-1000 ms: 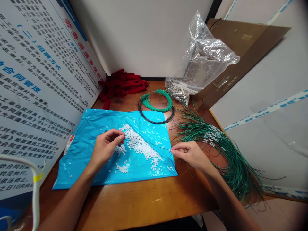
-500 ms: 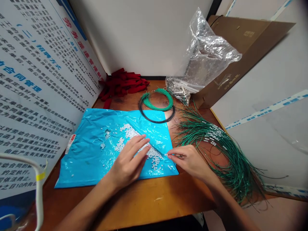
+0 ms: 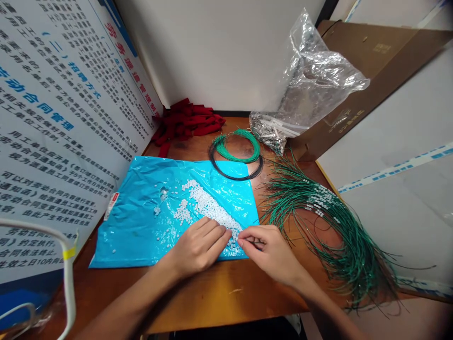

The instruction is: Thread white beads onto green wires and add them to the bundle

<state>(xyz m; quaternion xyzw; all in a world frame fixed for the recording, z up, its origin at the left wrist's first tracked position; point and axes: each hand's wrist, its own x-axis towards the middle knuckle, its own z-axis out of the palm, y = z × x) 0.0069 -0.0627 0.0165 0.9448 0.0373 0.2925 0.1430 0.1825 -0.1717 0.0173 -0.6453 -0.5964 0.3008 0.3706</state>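
"招聘方式", "劳动合同管理", on white panel

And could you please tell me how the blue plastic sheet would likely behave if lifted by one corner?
The blue plastic sheet would probably sag, as its surface is wrinkled. Its shine suggests it may be slippery, and the loose white beads would likely slide off.

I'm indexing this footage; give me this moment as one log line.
left hand: at beads, grip unclear | right hand: pinched, contents unclear | beads: loose on blue plastic | green bundle: right of plastic
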